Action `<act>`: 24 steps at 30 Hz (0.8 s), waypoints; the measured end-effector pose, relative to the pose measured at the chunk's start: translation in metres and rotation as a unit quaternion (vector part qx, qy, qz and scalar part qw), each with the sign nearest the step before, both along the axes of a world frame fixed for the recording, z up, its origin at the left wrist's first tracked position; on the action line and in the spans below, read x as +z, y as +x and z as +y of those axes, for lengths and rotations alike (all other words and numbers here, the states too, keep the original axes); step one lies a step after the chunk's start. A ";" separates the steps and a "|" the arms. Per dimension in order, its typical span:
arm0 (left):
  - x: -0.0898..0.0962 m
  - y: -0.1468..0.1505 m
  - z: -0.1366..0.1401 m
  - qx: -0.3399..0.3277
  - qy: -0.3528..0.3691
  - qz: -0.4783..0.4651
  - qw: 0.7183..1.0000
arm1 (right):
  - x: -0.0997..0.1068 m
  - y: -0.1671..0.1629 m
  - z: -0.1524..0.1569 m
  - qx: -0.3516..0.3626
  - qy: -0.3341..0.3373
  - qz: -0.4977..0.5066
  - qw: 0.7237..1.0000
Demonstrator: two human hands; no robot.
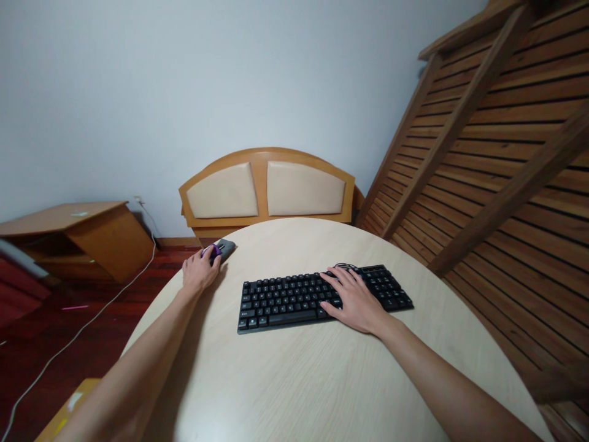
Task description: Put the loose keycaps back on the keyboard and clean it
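A black keyboard [285,299] lies across the middle of the round table [294,380]. My right hand [354,301] rests on its right half, fingers spread over the keys, holding nothing. At the table's left edge my left hand [201,269] has its fingers curled over a small purple object [212,250], whose kind I cannot make out. Just beyond those fingertips is a dark grey item [226,248], close against the purple object. A bit of coiled black cable [345,266] shows behind the keyboard.
A wooden headboard [262,184] with cream panels stands behind the table, against the wall. Wooden slats [460,159] lean at the right. On the left are a low wooden desk [105,239] and a white cable [92,322] along the dark red floor.
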State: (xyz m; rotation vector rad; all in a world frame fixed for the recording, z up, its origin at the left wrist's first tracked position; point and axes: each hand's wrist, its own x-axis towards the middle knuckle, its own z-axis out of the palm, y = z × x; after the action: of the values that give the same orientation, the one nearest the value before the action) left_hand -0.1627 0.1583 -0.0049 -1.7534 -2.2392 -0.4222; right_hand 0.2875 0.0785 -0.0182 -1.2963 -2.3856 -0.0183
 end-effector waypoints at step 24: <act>0.001 0.016 -0.020 -0.141 0.147 -0.051 0.978 | 0.005 -0.002 -0.002 -0.010 -0.019 -0.012 1.000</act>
State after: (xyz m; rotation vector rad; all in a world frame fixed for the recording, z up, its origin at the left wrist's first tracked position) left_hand -0.1465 0.1381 -0.0037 -1.9245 -1.8714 -0.8739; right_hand 0.2857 0.0765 -0.0135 -1.3435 -2.4045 0.0051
